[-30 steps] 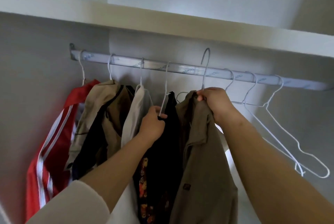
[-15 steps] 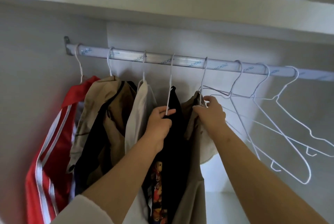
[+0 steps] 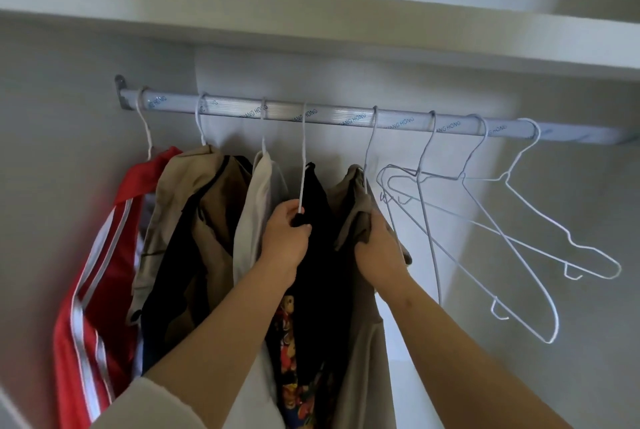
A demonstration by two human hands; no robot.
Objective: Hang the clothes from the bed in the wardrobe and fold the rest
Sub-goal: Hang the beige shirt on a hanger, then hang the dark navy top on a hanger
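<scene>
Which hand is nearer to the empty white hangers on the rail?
Right. The right hand grips the olive garment just left of the empty white hangers; the left hand is farther left, pinching the black garment's hanger.

Wardrobe colours: mostly tan, black, red and white against pale grey.
Red garment [image 3: 86,307] far left, white-and-grey stripes running down it. Tan jacket [image 3: 180,193] next, with black panel [image 3: 173,272] down its front. Cream garment [image 3: 256,206] beside it, plain. Black shirt [image 3: 318,255] in the middle, multicoloured cartoon print [image 3: 294,359] in red, orange, yellow lower down. Olive-brown garment [image 3: 356,206] right of that, plain. White wire hangers [image 3: 502,238], three bare ones at right. Rail [image 3: 346,115] silvery, blue lettering printed along it. Shelf [image 3: 311,19] white; wardrobe wall [image 3: 554,203] pale grey. Cream sleeve [image 3: 152,404] at bottom left.
</scene>
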